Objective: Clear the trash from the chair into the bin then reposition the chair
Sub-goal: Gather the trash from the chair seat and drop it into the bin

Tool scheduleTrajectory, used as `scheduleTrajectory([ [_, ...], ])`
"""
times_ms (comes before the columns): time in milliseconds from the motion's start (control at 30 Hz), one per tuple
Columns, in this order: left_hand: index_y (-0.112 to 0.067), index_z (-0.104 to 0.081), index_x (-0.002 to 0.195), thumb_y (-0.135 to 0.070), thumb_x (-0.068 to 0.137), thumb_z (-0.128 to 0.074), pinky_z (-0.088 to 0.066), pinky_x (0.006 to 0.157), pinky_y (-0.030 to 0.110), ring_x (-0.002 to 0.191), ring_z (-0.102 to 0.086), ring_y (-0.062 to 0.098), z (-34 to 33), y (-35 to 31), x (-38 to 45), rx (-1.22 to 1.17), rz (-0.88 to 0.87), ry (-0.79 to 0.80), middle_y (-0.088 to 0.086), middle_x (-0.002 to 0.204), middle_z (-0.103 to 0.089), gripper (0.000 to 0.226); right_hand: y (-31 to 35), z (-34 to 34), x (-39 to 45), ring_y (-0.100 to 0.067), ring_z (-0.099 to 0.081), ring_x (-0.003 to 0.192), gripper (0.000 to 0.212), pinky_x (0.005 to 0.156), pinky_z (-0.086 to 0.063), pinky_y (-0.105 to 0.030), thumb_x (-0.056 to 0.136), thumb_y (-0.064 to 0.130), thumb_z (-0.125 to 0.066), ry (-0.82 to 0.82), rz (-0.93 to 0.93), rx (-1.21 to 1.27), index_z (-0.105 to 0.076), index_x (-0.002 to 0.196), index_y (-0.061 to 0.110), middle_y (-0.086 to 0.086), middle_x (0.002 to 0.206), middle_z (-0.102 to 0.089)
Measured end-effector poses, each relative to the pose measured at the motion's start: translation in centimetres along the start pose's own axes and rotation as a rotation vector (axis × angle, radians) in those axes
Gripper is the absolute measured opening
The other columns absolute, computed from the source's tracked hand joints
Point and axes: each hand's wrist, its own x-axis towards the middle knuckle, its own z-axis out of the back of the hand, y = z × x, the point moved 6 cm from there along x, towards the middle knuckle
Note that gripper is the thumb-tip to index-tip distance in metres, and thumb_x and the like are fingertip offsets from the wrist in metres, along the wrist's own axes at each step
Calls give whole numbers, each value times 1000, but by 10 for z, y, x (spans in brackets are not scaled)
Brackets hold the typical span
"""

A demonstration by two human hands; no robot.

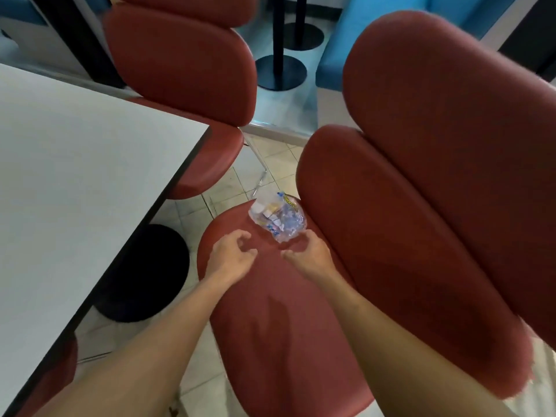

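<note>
A red padded chair [282, 320] stands in front of me, its backrest to the right. A crumpled clear plastic wrapper [278, 218] with blue and yellow print lies at the far end of the seat. My left hand [233, 255] hovers over the seat just left of the wrapper, fingers loosely curled and holding nothing. My right hand [308, 254] is at the wrapper's near edge, fingers curled by it; whether they touch it is unclear. No bin is in view.
A white table [75, 191] with a dark edge fills the left, its black round base [144, 275] on the tiled floor. A second red chair [186, 85] stands beyond the table corner. Black pole bases [281, 72] and a blue bench [346, 49] lie farther back.
</note>
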Motion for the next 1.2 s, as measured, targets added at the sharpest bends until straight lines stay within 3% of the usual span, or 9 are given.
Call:
scheduleTrajectory([
  [100,-32,-61,115,-29,77,-72,-46,99,34,109,-59,19,-22,-15,45,42,-17,0,0,116,-62,40,-7,5,46,-25,-51,121,68,99,-42,-29,74,34,-78,16,-24,-36,-48,135,24,-9,129,-50],
  [233,-28,-53,129,-31,76,-74,-37,105,31,123,-49,22,-44,-25,89,27,-41,-3,5,129,-54,57,-15,6,88,-23,-49,122,71,93,-37,-24,75,36,-74,43,-39,-21,-43,138,26,-8,129,-47],
  [367,-25,-44,139,-42,75,-75,-34,109,35,132,-40,21,-74,-31,139,20,-71,6,5,140,-47,73,-22,-3,138,-25,-49,121,72,102,-42,-33,71,33,-76,16,-28,-6,-45,136,28,-7,125,-49],
  [600,-37,-22,149,-62,79,-59,-14,118,41,147,-10,23,-116,-18,200,32,46,94,8,158,-18,83,-50,-28,191,-24,-30,140,89,114,-28,-36,76,44,-71,86,-174,71,-23,150,31,-8,151,-32],
  [700,-38,-29,147,-77,69,-46,-18,118,42,145,-19,22,-129,-10,209,-9,60,163,7,154,-29,88,-62,-42,204,-10,-47,129,77,108,-39,-33,73,35,-74,75,-194,208,-39,142,32,8,141,-49],
  [800,-33,-39,144,-74,76,-47,-19,117,31,143,-24,11,-142,-3,204,-110,77,248,-3,154,-32,80,-64,-54,209,10,-57,92,51,81,-50,-21,79,19,-68,145,-197,377,-46,113,50,28,106,-59],
  [967,-37,-58,127,-60,95,-35,-33,102,21,126,-45,3,-157,-3,172,-287,86,398,-20,134,-51,45,-59,-67,200,-11,-54,119,66,101,-46,-43,85,37,-66,244,-286,513,-35,142,45,15,134,-50],
  [1100,-56,-63,109,-84,80,-24,-39,108,37,117,-58,6,-163,0,144,-409,204,422,-14,121,-65,56,-51,-78,183,-15,-66,104,53,94,-53,-44,86,31,-64,239,-353,706,-47,135,42,8,123,-63],
  [1200,-46,-65,111,-93,68,-22,-46,101,42,106,-65,12,-164,15,126,-469,292,369,-7,109,-72,77,-44,-79,167,-7,-65,102,51,94,-52,-34,88,32,-63,179,-262,643,-46,136,37,9,122,-62],
])
